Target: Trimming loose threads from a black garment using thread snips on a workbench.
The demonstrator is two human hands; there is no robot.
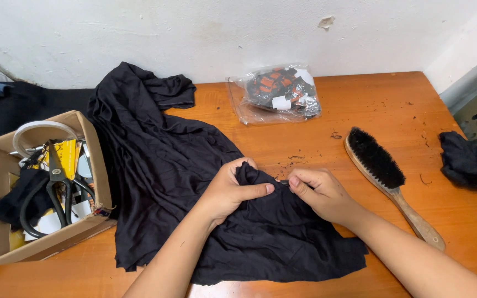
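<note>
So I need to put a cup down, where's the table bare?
Bare wood lies between the bag and brush, and right of the brush toward the rag. The left is crowded: the cloth abuts the box.

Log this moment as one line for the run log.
left hand: pinching black garment | right hand: gripping same fold | wooden brush: on table, right | cardboard box with scissors: left
</note>
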